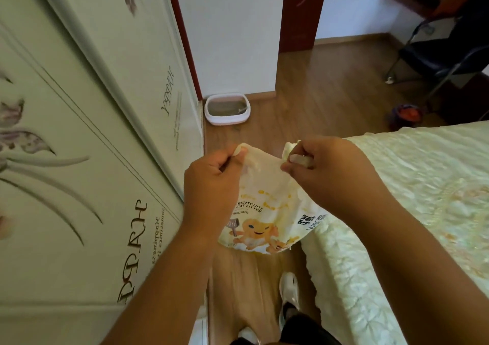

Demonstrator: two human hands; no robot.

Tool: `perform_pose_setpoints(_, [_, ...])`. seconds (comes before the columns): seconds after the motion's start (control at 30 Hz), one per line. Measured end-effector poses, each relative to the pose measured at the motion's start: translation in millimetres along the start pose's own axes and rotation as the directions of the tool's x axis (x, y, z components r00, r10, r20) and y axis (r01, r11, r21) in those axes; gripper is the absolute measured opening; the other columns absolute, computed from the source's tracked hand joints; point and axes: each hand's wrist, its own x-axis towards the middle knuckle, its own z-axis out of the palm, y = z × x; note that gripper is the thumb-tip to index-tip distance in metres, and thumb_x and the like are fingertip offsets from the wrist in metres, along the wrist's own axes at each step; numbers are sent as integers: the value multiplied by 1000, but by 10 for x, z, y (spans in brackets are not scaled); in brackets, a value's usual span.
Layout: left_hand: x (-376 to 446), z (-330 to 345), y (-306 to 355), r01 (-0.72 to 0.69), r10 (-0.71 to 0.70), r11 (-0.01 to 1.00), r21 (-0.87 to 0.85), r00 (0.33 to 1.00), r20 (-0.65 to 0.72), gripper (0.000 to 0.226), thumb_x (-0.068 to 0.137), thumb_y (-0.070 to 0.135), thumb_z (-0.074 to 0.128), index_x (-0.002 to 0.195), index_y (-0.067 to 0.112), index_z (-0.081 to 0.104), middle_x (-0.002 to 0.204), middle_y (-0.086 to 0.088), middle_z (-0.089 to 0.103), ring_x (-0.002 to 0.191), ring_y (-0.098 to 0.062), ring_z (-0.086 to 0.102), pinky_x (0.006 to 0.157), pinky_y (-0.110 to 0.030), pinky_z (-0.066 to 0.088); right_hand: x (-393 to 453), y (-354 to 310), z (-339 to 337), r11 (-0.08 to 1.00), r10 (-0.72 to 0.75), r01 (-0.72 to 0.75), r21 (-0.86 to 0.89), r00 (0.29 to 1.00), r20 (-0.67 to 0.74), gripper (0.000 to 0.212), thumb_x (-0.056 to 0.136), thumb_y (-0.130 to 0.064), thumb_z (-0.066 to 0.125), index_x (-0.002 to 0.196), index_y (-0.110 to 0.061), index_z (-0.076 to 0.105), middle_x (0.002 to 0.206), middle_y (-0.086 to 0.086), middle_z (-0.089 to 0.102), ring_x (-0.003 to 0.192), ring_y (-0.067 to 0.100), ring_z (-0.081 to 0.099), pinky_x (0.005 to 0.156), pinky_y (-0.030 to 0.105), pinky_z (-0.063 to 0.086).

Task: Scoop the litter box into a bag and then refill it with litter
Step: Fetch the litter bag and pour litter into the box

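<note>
1. My left hand (211,183) pinches the top left edge of the cat litter bag (267,212).
2. My right hand (328,175) pinches its top right edge; the bag hangs between them above the floor.
3. The litter box (228,109) sits well ahead on the wooden floor (317,101), against the wall, a scoop (242,110) inside it.

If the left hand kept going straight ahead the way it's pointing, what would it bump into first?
Probably nothing soon. The left hand, pinching the top of the cat litter bag, points forward over bare wooden floor. The litter box by the wall lies further along that line, though lower, so depth is uncertain.
</note>
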Motion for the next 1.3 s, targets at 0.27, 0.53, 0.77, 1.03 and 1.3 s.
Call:
perform_pose_setpoints(0.27, [919, 318, -54, 39, -37, 999, 29, 997, -71, 19, 98, 38, 67, 85, 50, 76, 84, 20, 75, 82, -5, 71, 82, -41, 62, 1185, 145, 54, 993, -120, 121, -1, 990, 70, 18, 94, -35, 69, 86, -19, 71, 78, -8, 65, 68, 7, 56, 60, 21, 44])
perform_pose_setpoints(0.53, [1750, 827, -11, 81, -71, 994, 67, 986, -150, 20, 98, 39, 67, 84, 52, 74, 82, 19, 75, 80, -6, 71, 78, -37, 62, 2347, 375, -139, 983, -178, 183, -6, 960, 217, 18, 95, -38, 68, 84, -23, 69, 76, -9, 64, 68, 5, 56, 55, 20, 36])
perform_pose_setpoints(0.77, [2340, 1129, 107, 113, -109, 994, 14, 979, -170, 19, 98, 36, 67, 84, 48, 73, 81, 23, 74, 76, 5, 68, 64, -8, 50, 3027, 443, -275, 973, -213, 227, -37, 952, 221, 17, 95, -39, 66, 88, -24, 68, 81, -9, 65, 76, 9, 59, 59, 25, 39])
perform_pose_setpoints(1.03, [3060, 1347, 40, 83, -87, 996, -38, 988, -131, 13, 99, 33, 66, 98, 38, 79, 83, 14, 77, 79, 2, 69, 68, -10, 52, 3763, 471, -286, 981, -186, 194, -24, 964, 192, 28, 96, -35, 66, 72, -32, 54, 71, -14, 55, 63, 2, 48, 53, 19, 29])
perform_pose_setpoints(1.3, [4097, 1429, -257, 95, -96, 995, -32, 995, -36, 15, 99, 37, 65, 97, 42, 79, 84, 1, 77, 85, -25, 71, 80, -49, 61, 4630, 329, -45, 991, -115, 125, -51, 979, 168, 16, 95, -34, 67, 84, -22, 67, 72, -10, 60, 64, 4, 53, 53, 19, 33])
